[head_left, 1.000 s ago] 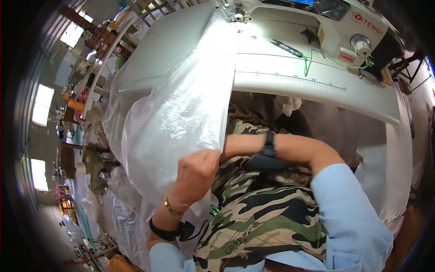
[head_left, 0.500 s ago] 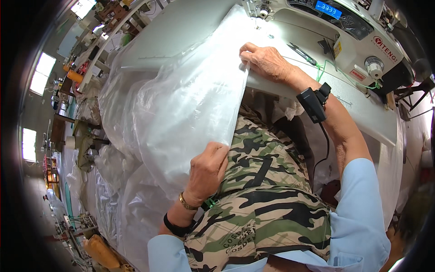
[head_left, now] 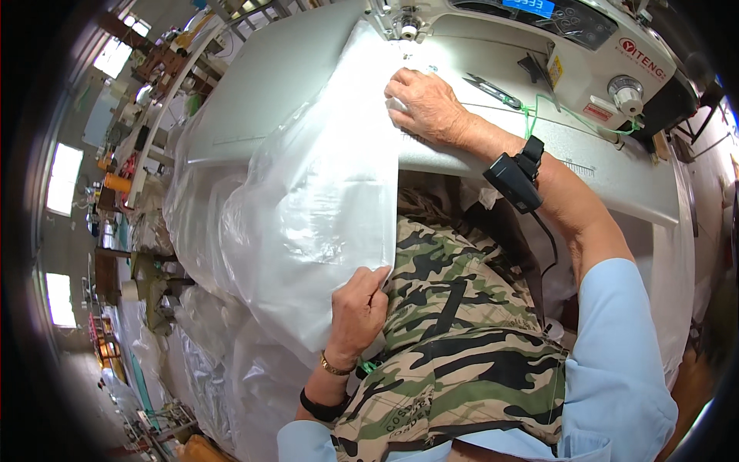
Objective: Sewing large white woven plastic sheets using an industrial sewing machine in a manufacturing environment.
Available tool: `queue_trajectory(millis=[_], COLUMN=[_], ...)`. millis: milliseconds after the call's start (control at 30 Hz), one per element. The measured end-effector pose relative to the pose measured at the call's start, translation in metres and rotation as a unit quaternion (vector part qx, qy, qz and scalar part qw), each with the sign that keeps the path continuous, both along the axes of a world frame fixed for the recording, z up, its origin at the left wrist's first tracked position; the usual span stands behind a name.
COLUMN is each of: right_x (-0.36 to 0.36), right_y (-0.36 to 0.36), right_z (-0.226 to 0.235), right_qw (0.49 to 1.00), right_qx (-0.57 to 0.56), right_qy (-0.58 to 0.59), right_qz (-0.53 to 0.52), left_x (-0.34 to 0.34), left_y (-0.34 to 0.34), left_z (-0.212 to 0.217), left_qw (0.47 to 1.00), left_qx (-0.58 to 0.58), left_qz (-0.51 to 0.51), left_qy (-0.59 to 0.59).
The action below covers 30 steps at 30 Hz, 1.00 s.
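Note:
A large sheet of translucent white plastic [head_left: 308, 208] spreads over the sewing machine's table and hangs down toward my lap. Its straight folded edge runs from near the needle area to my left hand. My left hand [head_left: 359, 309] pinches that edge low down, close to my camouflage apron. Higher up, my right hand [head_left: 431, 106] grips the same edge with curled fingers, just in front of the sewing machine's [head_left: 539, 38] lit needle area [head_left: 408, 55]. Some of the right fingertips are hidden by the hand.
Thread snips [head_left: 494, 91] lie on the machine bed [head_left: 616, 179] right of my right hand, beside a green cord [head_left: 535, 114]. More crumpled plastic sheeting [head_left: 204, 323] hangs at the left. Shelves and machines fill the far left background.
The view has shifted, so the machine sits further left and higher. The plastic's edge now hangs more upright. Both hands keep their hold, the left slightly lower in view.

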State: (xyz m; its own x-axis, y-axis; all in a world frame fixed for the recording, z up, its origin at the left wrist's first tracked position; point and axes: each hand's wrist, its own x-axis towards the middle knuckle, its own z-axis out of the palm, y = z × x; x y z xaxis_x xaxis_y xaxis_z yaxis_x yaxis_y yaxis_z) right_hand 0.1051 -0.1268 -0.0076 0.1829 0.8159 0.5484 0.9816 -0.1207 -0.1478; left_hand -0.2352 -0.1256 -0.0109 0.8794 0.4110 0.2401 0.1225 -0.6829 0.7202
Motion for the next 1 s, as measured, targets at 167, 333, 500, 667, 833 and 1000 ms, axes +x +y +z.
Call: queue_trajectory(millis=[167,333,500,667,833,1000], right_x=[0.001,0.002,0.003,0.004,0.005,0.003], right_y=[-0.001,-0.001,-0.004,-0.01,-0.014,-0.013], right_z=[0.002,0.004,0.007,0.009,0.011,0.013], right_qw=[0.996,0.994,0.98,0.982,0.979,0.981], right_qx=[-0.06,-0.078,-0.161,-0.152,-0.154,-0.144], right_qy=[0.003,0.058,0.114,0.113,0.133,0.127], right_qz=[-0.063,-0.056,-0.039,0.0,0.03,0.036], left_x=[0.027,0.052,0.084,0.122,0.155,0.188], left_y=[0.014,0.03,0.048,0.071,0.086,0.104], left_z=[0.002,0.005,0.012,0.016,0.02,0.022], left_qw=[0.999,0.996,0.992,0.986,0.983,0.976], left_qx=[0.033,0.076,0.109,0.152,0.177,0.218], left_qz=[-0.031,-0.056,-0.063,-0.066,-0.034,-0.003], left_qy=[0.017,0.008,-0.007,-0.016,-0.044,-0.026])
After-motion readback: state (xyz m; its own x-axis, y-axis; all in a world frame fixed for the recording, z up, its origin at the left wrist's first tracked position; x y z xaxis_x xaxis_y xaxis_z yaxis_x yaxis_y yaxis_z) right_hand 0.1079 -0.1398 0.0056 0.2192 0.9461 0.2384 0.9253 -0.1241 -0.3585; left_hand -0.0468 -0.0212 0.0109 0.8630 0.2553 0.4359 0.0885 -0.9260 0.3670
